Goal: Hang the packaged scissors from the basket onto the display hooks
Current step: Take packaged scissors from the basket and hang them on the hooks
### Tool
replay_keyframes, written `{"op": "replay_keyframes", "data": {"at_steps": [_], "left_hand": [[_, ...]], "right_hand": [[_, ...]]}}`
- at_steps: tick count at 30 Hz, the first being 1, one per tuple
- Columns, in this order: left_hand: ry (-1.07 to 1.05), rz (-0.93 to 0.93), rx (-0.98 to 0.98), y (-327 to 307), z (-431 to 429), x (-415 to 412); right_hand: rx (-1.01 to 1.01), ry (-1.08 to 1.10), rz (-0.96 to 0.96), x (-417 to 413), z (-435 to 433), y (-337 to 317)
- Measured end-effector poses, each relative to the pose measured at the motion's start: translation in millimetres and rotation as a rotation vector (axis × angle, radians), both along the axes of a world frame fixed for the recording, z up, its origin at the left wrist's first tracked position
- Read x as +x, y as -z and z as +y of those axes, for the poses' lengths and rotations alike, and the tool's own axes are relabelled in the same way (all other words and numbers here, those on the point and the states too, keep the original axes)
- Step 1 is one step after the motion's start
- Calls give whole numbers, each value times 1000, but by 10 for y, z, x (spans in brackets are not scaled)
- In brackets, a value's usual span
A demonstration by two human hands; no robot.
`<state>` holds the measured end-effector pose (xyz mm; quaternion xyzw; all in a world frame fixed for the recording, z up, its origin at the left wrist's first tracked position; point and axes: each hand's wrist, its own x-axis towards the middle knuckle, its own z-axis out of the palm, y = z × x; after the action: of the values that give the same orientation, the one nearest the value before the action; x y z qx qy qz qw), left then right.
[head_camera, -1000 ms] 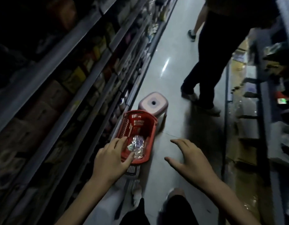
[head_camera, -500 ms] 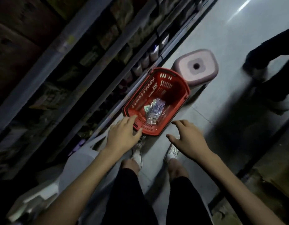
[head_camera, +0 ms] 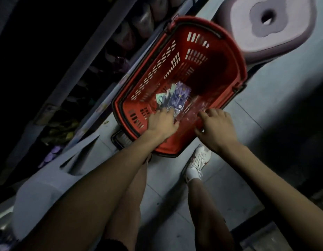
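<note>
Both hands have dropped from the near rim into the red basket [head_camera: 236, 57].
Left hand [head_camera: 161, 122] lies knuckles-up on the packaged scissors [head_camera: 180, 96], fingertips buried among the packs; whether it grips one cannot be told. Right hand [head_camera: 216, 125] sits just beside it, fingers curled down over clear packaging [head_camera: 192, 110] at the near wall; no grip can be confirmed. Scissors packs lie on the basket bottom, directly ahead of the left fingertips. Pink stool [head_camera: 269, 24] stands beyond the basket, well ahead of the right hand. White shoe [head_camera: 198, 160] rests on the floor just behind the right wrist.
</note>
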<state>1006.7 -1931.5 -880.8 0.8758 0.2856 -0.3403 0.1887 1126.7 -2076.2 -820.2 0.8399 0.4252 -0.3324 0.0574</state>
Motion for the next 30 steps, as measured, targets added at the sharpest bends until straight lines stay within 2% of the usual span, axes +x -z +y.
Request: {"op": "replay_keyframes", "data": {"at_steps": [7,14,21,27,30], "left_hand": [[42,43,122,1429,140,155],[-129,7,167,2407,233,500],[-218,-18,148,2802,333,716],[-654,-183,-29,2836,496,635],[-730,-275,-83,2740,645,544]], "right_hand": [[-57,-142,-107,217,213,1029],[-42,-107,-199,200,246,1223],[-139,-193,-227,226,273,1235],[-269,-335,-93,448,564,1317],[-367,-351,26,606,793,1546]]}}
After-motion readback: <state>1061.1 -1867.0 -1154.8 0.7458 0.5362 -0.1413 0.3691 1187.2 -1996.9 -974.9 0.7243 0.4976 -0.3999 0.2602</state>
